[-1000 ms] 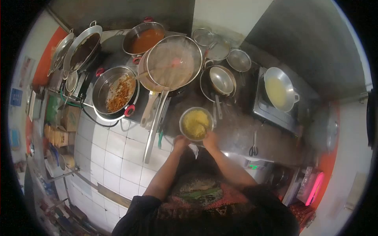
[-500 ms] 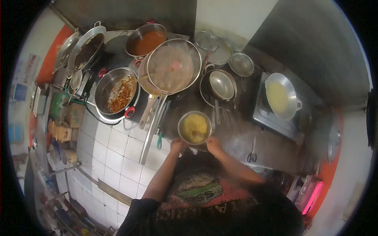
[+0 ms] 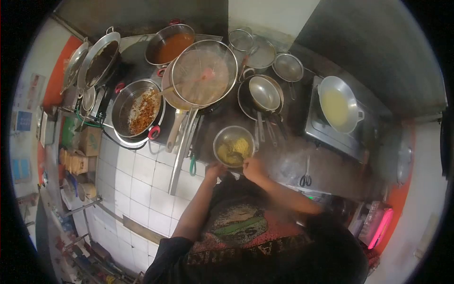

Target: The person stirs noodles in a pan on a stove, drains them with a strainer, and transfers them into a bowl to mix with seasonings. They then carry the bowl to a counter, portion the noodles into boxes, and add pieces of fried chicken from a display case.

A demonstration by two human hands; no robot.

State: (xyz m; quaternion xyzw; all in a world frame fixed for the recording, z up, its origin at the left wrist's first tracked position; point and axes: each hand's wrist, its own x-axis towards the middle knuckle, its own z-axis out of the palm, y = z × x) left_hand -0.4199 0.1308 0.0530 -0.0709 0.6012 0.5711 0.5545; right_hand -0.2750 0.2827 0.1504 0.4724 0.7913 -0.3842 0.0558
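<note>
A round metal bowl (image 3: 223,134) is held low in front of my body. Yellow noodles (image 3: 241,145) are heaped in its right half, with a darker yellowish layer showing at the left. My left hand (image 3: 216,171) is closed on the bowl's near left edge, its fingertips partly hidden. At the near right edge, my right hand (image 3: 254,169) is closed around the handle of a spoon (image 3: 233,158), whose head lies among the noodles. Much of the handle is covered by my fingers.
Left of the bowl stand a large strainer (image 3: 205,75) over a pot, a pan of browned bits (image 3: 144,113) and a pot of orange sauce (image 3: 174,49). A wok with pale yellow liquid (image 3: 336,109) sits on the right stove. Scissors (image 3: 306,179) lie on the counter amid steam.
The noodles have shifted to the bowl's right side, exposing the darker layer at the left. The spoon's head and my right hand have moved slightly left.
</note>
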